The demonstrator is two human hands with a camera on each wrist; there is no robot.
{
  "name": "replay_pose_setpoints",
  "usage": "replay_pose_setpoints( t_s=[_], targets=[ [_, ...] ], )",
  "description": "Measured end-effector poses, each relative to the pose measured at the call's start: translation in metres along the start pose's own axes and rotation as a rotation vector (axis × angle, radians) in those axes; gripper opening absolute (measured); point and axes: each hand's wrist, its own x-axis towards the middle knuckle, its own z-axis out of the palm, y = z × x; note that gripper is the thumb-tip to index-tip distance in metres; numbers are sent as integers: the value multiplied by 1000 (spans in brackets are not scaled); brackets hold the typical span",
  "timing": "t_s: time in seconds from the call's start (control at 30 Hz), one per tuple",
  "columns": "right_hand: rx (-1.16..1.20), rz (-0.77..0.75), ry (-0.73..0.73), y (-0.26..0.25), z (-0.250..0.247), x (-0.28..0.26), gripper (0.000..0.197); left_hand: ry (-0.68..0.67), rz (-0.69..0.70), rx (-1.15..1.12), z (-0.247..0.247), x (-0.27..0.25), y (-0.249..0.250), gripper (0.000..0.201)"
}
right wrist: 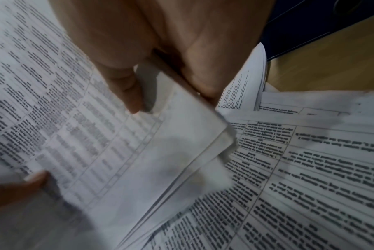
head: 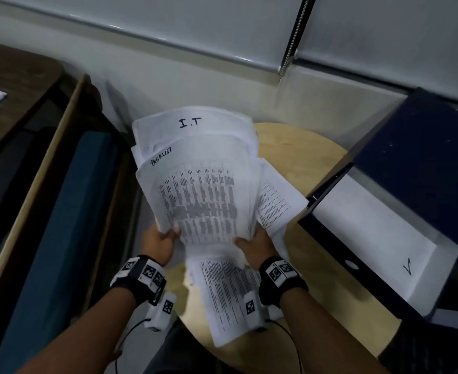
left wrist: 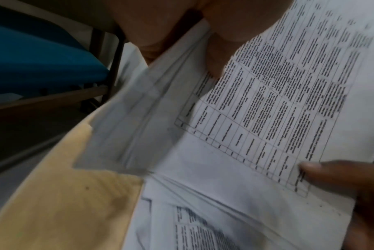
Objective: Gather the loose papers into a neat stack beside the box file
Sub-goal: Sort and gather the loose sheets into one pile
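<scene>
pale wall and a lowered window blind back a round, light wooden worktop point(head: 298, 147), with a teal-cushioned wooden bench point(head: 68, 211) off to the left. the dark navy box file point(head: 411, 168) lies open on the worktop's right side, its white inner lining showing. both hands hold up a fanned bundle of white printed paper sheets point(head: 195, 184), the top one a dense table, one behind marked "i.t". the left hand point(head: 159, 242) pinches the bundle's lower left corner, thumb on the printed face; the right hand point(head: 257, 247) pinches the lower right edge likewise, so each grip is pressed together on paper. more loose printed sheets point(head: 230, 295) lie on the worktop under the right wrist, and another point(head: 279, 201) juts out just beside the box file. the sheets look light, limp and slick against each other; held only at the bottom, the tops splay and could slide apart. a hold at the two long sides, then tapping the lower edge on the worktop, would likely square them.
</scene>
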Motion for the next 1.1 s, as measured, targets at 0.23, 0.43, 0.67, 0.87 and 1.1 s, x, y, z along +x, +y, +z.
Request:
replay_pose_setpoints(
  t_s=[0.23,0.43,0.67,0.87,1.1],
  targets=[
    [-244,131,168,27,-26,14,50,76,-118,105,-38,23,-27,34],
    [-673,275,108,48,-31,18,70,42,-250,224,-42,19,-37,30],
    [-748,356,78,60,-21,9,70,24,-300,294,-29,14,-42,45],
    [-622,191,79,35,-32,-6,36,9,-312,299,-20,9,-46,49],
    [-929,-70,159,-46,-42,-22,43,-6,-347,274,-18,6,-41,49]
  ],
)
